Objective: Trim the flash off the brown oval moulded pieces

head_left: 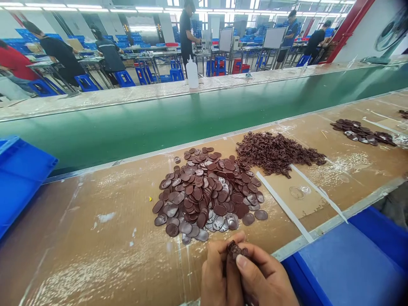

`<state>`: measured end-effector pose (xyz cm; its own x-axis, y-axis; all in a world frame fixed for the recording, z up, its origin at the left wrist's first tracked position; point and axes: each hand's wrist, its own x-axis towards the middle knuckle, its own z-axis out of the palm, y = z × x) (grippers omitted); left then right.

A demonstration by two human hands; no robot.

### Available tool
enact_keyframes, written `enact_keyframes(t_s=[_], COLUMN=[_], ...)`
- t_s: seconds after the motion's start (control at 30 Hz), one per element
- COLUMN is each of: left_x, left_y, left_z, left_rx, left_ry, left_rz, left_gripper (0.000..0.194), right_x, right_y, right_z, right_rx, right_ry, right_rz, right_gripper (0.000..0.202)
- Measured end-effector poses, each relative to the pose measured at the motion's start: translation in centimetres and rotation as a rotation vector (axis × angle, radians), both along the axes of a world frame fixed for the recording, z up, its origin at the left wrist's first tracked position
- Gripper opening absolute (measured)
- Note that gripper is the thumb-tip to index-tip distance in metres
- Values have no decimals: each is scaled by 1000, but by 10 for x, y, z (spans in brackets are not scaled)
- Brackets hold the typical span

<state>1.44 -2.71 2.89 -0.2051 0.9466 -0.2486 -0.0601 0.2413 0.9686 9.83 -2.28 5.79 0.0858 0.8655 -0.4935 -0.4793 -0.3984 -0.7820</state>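
Note:
My left hand (217, 276) and my right hand (267, 280) meet at the near edge of the bench, fingers pressed together on a small dark brown part (235, 250). Just beyond them lies a wide heap of brown oval discs (207, 193), some showing shiny undersides. To the right of that heap sits a pile of small brown tangled pieces (274, 153). A second, smaller group of oval discs (363, 131) rests farther right on the bench.
The bench is cardboard under clear tape (95, 238), with a green conveyor belt (159, 123) behind it. Blue bins stand at left (19, 178) and lower right (350, 263). A white bottle (192, 73) stands beyond the belt. Other people work at far tables.

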Motion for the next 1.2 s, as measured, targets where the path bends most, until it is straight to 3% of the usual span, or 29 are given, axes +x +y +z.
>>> enact_keyframes(t_s=[0.17, 0.63, 0.8, 0.97, 1.2], left_x=[-2, 3, 4, 2, -4], left_y=[0, 1, -1, -5, -2], left_z=[-5, -3, 2, 7, -12], left_rx=[77, 222, 269, 290, 496], left_ry=[70, 220, 285, 477, 259], left_rz=[-28, 1, 33, 37, -22], left_gripper=[29, 22, 25, 24, 31], right_x=[8, 8, 13, 17, 18], right_y=[2, 3, 4, 4, 1], right_z=[-13, -3, -6, -10, -8], right_rx=[-26, -70, -77, -41, -55], right_ry=[152, 182, 193, 232, 277], right_rz=[107, 76, 147, 214, 200], right_gripper=[38, 44, 45, 46, 42])
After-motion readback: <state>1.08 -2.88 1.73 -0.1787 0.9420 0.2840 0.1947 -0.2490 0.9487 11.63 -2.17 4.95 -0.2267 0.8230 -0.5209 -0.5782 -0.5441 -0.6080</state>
